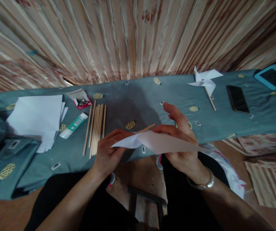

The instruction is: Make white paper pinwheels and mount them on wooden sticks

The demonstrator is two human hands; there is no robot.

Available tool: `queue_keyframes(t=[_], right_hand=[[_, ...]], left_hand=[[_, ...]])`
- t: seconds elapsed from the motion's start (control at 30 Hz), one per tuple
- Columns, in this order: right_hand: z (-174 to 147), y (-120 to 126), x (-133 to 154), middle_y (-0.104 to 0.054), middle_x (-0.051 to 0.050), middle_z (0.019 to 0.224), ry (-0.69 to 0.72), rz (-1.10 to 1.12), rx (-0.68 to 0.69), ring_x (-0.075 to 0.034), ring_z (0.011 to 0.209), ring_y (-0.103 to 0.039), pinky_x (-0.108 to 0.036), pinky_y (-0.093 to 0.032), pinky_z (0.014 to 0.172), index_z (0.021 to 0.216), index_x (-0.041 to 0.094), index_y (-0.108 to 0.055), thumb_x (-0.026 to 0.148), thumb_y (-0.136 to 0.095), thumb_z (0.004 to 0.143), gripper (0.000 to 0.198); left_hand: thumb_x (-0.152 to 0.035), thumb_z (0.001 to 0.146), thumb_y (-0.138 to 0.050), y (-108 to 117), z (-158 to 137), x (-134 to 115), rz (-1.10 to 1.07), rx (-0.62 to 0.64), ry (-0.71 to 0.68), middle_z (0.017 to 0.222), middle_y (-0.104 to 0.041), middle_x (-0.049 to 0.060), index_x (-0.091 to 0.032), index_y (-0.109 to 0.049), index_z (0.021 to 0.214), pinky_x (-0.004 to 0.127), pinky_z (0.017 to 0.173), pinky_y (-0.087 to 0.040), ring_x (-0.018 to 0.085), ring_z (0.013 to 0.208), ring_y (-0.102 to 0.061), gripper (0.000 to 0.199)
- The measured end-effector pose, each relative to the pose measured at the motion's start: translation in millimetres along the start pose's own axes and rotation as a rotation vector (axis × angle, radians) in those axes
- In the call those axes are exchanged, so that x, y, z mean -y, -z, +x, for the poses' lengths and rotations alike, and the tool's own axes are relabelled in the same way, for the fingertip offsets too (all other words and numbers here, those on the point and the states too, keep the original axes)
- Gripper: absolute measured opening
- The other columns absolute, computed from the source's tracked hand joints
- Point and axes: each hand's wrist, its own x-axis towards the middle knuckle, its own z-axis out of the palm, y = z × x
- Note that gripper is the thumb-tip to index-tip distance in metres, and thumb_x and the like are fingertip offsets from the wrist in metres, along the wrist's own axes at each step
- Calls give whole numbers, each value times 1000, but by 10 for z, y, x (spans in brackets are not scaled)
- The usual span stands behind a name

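A folded white paper pinwheel (157, 141) is held between my two hands above the front edge of the table. Behind it shows the tip of a wooden stick (147, 128). My left hand (110, 149) is closed on the pinwheel's left side, its fingertips partly hidden by the paper. My right hand (182, 138) grips the right side from behind, with one finger raised off it and a bracelet at the wrist. Beyond, at the right, lies a finished-looking paper pinwheel (206, 78) on its own stick.
Left of my hands lie several wooden sticks (97, 128), a glue stick (74, 125), a red box of metal pins (81, 100) and stacked white paper (38, 114). A dark phone (237, 98) and a blue-framed tablet (274, 77) lie at the right. A curtain (128, 38) hangs behind the table.
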Motion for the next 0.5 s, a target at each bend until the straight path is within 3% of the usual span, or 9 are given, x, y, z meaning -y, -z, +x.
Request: queue_keyframes(t=[0.3, 0.5], right_hand=[[-39, 6, -4, -44, 0, 155, -27, -11, 15, -32, 135, -52, -55, -51, 109, 111, 31, -68, 26, -58, 94, 21], [-38, 8, 8, -43, 1, 156, -26, -11, 19, -31, 135, -52, -55, -51, 109, 112, 31, -68, 25, -56, 95, 22]], left_hand=[[-27, 91, -65, 12, 0, 9, -18, 3, 0, 86, -74, 2, -26, -77, 97, 26, 63, -54, 15, 73, -69, 13], [-27, 92, -65, 12, 6, -6, -21, 8, -12, 86, -74, 3, -26, -78, 96, 27, 64, -56, 16, 73, -70, 13]])
